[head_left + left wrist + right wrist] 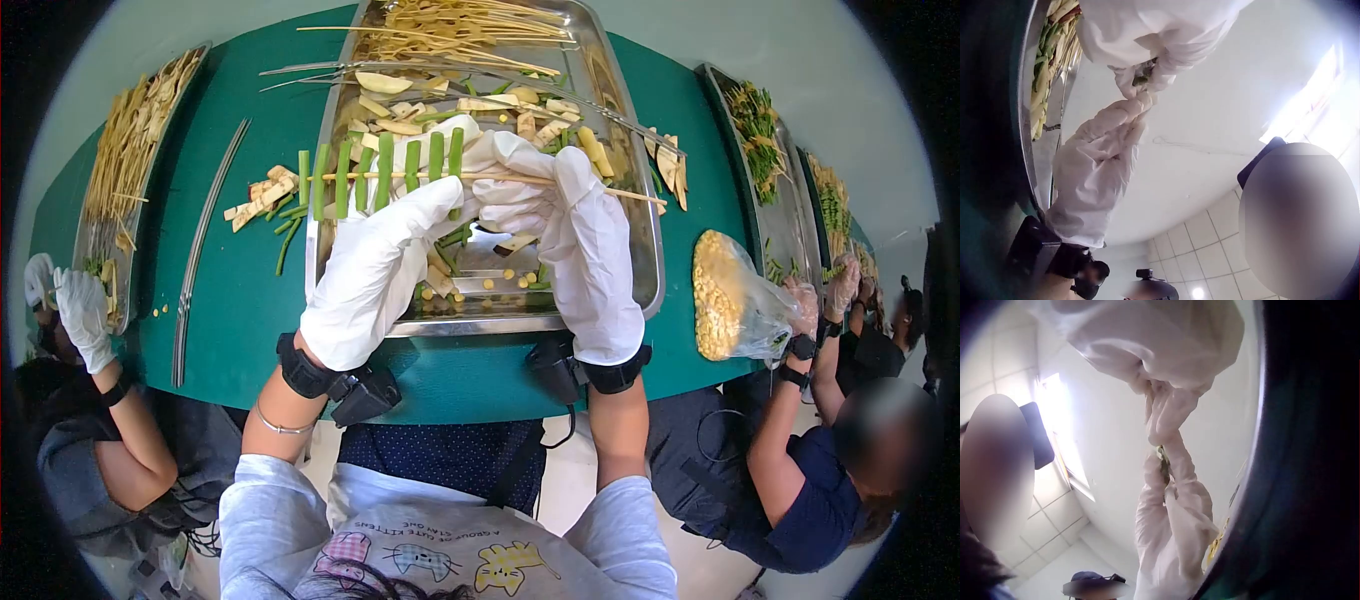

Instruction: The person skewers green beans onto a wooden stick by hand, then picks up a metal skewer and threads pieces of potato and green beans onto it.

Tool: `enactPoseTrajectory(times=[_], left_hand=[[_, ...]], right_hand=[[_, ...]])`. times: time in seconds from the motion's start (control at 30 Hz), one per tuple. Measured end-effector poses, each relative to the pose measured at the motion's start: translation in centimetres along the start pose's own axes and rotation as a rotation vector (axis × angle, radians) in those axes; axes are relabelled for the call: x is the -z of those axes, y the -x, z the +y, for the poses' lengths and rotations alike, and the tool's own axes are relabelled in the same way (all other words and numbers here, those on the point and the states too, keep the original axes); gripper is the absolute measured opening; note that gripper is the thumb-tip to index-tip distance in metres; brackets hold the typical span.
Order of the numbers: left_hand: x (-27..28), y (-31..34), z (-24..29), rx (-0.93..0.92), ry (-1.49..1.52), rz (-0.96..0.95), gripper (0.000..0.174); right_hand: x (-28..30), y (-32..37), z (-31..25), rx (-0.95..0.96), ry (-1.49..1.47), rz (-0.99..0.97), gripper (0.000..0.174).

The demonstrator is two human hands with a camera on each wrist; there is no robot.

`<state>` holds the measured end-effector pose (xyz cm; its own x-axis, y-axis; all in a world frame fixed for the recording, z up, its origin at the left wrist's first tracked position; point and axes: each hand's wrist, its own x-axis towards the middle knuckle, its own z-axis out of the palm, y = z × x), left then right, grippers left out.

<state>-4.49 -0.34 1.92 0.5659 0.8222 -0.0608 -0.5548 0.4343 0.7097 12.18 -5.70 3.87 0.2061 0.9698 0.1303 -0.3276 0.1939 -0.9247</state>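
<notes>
Both hands wear white gloves and meet above a metal tray in the head view. Several green stem pieces (385,172) sit crosswise on a thin wooden skewer (520,179), most of them left of the hands. My left hand (385,255) pinches the piece nearest the middle, thumb along the skewer. Curled round the bare part of the skewer is my right hand (580,240), its fingertips close to the left ones. In the left wrist view a bit of green (1141,79) shows between the left fingers; the right wrist view shows green (1163,464) there too.
The tray (648,240) holds cut vegetables, metal skewers (340,68) and wooden skewers (450,30). Cut pieces (262,196) and long metal rods (205,250) lie left on the green table (480,375). A bag of corn (725,295) stands right. Other people work at both sides.
</notes>
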Motion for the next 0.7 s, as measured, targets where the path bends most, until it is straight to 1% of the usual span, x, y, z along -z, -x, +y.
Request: enactPoseTrajectory(times=[0.07,0.17,0.27,0.37,0.47,0.57,0.67,0.7], left_hand=[[0.2,0.1,0.0,0.012,-0.014,-0.008,0.035],[-1.6,-0.4,0.4,-0.077,0.044,-0.057,0.038],[-1.1,-1.0,0.1,-0.123,0.115,-0.020,0.041],[-1.3,-1.4,0.5,-0.072,0.126,-0.082,0.040],[-1.3,-1.5,0.6,-0.054,0.216,-0.081,0.039],[0.0,-1.4,0.4,-0.149,0.189,0.103,0.035],[-0.7,-1.4,0.6,-0.219,0.197,0.043,0.032],[-0.4,-1.3,0.4,-0.197,0.201,0.058,0.032]], right_hand=[[-0.6,0.0,-0.2,-0.030,-0.041,0.021,0.054],[-0.7,0.0,-0.1,-0.054,-0.016,-0.005,0.055],[-0.3,-0.1,0.5,-0.067,-0.067,-0.062,0.054],[0.1,-0.2,-0.3,-0.064,-0.123,-0.008,0.049],[0.9,-0.2,0.0,0.020,-0.058,0.017,0.048],[0.6,0.0,-0.5,0.023,-0.090,0.060,0.047],[0.6,-0.1,-0.1,0.075,-0.044,0.108,0.045],[0.7,-0.2,-0.1,0.082,-0.056,0.114,0.044]])
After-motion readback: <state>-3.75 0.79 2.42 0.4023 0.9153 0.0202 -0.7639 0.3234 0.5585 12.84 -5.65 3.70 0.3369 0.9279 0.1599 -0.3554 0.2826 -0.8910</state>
